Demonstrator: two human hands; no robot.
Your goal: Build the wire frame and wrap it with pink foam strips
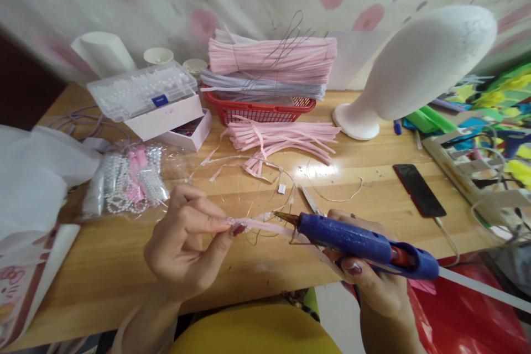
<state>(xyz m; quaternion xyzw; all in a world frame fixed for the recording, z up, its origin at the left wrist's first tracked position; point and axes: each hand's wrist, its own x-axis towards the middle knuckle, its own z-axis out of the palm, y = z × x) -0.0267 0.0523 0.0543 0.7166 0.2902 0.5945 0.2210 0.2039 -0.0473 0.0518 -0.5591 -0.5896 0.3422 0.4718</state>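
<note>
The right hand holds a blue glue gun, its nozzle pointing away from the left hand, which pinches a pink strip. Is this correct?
No: the head view shows the blue glue gun in the right hand, its nozzle pointing toward the left hand, which pinches a pink strip.

Bare table (379, 191) just left of the phone (419, 190); glue gun (357, 240) blocks the near side, looks like string (361, 182) further left.

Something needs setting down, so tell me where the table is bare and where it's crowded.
Bare table: front left, between the bagged beads, left hand and front edge; smaller, between phone and glue gun. Crowded: back centre, with the red basket and pink strips.
</note>
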